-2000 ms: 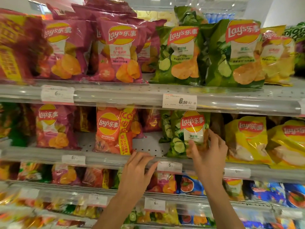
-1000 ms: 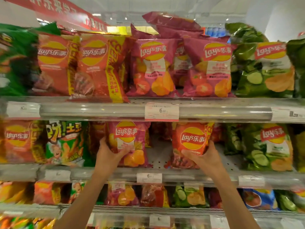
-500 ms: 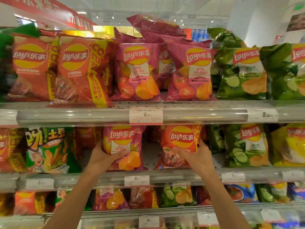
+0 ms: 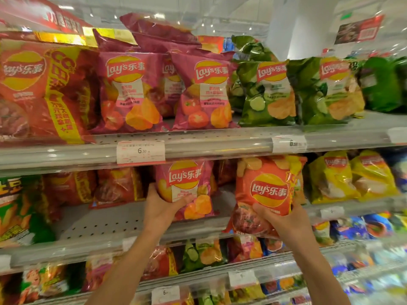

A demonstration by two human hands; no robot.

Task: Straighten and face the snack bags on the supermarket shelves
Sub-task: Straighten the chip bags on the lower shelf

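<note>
Shelves: The middle shelf (image 4: 110, 225) holds the two bags being fixed, with a bare patch on its left part. The top shelf (image 4: 220, 139) above carries rows of chip bags that face out.
Orange bag: The orange Lay's bag (image 4: 267, 194) is on the right side of the middle shelf. It pokes out past the front edge and tips a bit.
Pink bag: The pink tomato Lay's bag (image 4: 187, 186) stands upright on the middle shelf, front showing.
Right hand: The right hand (image 4: 284, 221) grips the orange bag from below, fingers curled on it.
Left hand: The left hand (image 4: 160, 208) holds the pink bag's lower left side, thumb across the front.
Price tag: A price tag (image 4: 141, 151) hangs just above the pink bag.
Trouble: The orange bag could slide off the edge if the hand lets go too soon. Squeezing hard could crush the chips.
</note>
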